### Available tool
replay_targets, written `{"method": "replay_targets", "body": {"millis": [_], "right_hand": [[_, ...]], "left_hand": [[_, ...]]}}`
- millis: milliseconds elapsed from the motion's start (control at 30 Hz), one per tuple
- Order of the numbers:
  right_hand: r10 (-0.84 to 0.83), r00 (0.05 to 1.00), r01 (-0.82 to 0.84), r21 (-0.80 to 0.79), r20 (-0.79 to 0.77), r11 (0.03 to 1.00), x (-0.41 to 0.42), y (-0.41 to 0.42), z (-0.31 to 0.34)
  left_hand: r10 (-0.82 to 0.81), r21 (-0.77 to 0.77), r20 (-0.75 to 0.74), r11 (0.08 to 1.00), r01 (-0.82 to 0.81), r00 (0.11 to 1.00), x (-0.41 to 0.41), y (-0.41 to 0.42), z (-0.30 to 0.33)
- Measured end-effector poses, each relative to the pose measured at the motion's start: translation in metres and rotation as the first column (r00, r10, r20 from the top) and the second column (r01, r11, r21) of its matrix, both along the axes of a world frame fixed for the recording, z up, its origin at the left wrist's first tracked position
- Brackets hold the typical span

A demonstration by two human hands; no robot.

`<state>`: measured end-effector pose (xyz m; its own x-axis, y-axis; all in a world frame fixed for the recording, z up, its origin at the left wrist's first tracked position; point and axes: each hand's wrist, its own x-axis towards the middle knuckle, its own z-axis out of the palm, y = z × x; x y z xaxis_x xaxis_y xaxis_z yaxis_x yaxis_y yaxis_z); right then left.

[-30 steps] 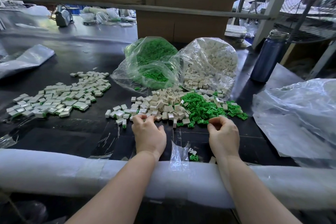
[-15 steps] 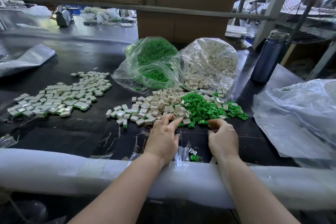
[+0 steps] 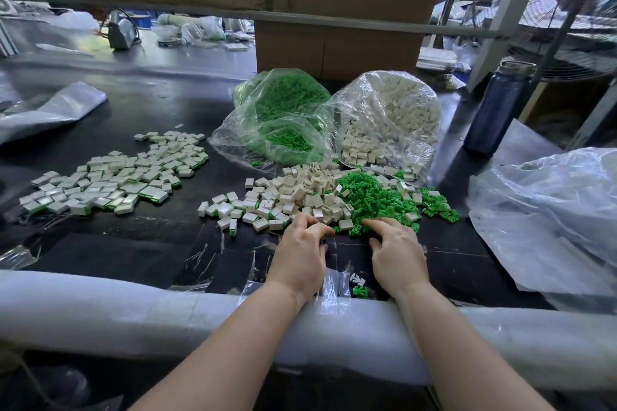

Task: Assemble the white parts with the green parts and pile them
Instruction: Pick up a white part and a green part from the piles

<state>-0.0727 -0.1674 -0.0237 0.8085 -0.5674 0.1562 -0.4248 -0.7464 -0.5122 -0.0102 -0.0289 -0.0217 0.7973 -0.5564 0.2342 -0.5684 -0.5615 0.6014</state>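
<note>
Both hands lie on the black table (image 3: 133,253), near each other but apart. The left hand (image 3: 300,253) has its fingers curled at the near edge of the white parts (image 3: 300,190); whether it pinches one I cannot tell. The right hand (image 3: 397,253) reaches an extended finger into the green parts (image 3: 370,197). Farther off, one clear bag (image 3: 280,120) holds green parts and another bag (image 3: 390,120) white ones. The assembled pile (image 3: 110,177) lies far left.

left grip (image 3: 300,252): palm down, fingers curled | right grip (image 3: 397,252): palm down, forefinger extended
</note>
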Motion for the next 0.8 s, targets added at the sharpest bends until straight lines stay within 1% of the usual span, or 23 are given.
{"method": "replay_targets", "body": {"millis": [133,333,433,500,633,800], "right_hand": [[0.037,0.996,-0.037,-0.008,0.086,0.999,-0.002,0.003,-0.001],[0.016,0.992,-0.013,-0.022,0.128,1.0,-0.006,0.005,0.003],[0.016,0.979,-0.014,-0.011,0.205,1.0,-0.007,0.005,0.004],[0.043,0.965,-0.048,0.011,0.26,0.999,-0.008,0.006,0.005],[0.115,0.943,-0.155,0.108,0.312,0.982,-0.008,0.01,0.008],[0.129,0.921,-0.209,0.187,0.366,0.96,-0.011,0.011,0.008]], "left_hand": [[0.02,-0.015,-0.002,1.0,-0.02,1.0,0.0,0.0,0.0],[0.03,-0.025,-0.001,0.999,-0.03,1.0,-0.001,0.0,0.002],[0.038,-0.05,0.02,0.998,-0.037,0.999,-0.002,0.0,0.002],[0.025,-0.083,0.019,0.996,-0.023,1.0,-0.002,0.0,0.002],[-0.026,-0.152,-0.043,0.988,0.019,0.999,-0.003,0.002,0.005],[-0.091,-0.21,-0.156,0.976,0.057,0.983,-0.002,0.003,0.007]]}}
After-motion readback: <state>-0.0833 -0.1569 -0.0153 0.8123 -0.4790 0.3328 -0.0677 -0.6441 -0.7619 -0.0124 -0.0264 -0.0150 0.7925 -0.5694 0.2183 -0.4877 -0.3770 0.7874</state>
